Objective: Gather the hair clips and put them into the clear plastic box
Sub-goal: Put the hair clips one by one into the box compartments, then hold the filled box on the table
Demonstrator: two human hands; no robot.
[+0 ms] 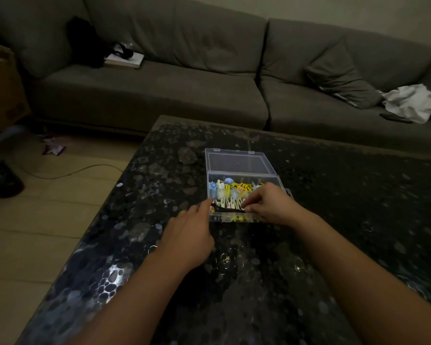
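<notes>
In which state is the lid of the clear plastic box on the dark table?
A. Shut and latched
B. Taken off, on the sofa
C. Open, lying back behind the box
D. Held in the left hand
C: the lid of the clear plastic box lies open behind it, away from the person, still joined at the box's far edge; colourful hair clips show inside.

A dark, speckled bench (334, 220) with a glossy top carries the clear plastic box (244, 216), lid (237, 161) laid open behind it, colourful hair clips (230, 192) inside.
</notes>
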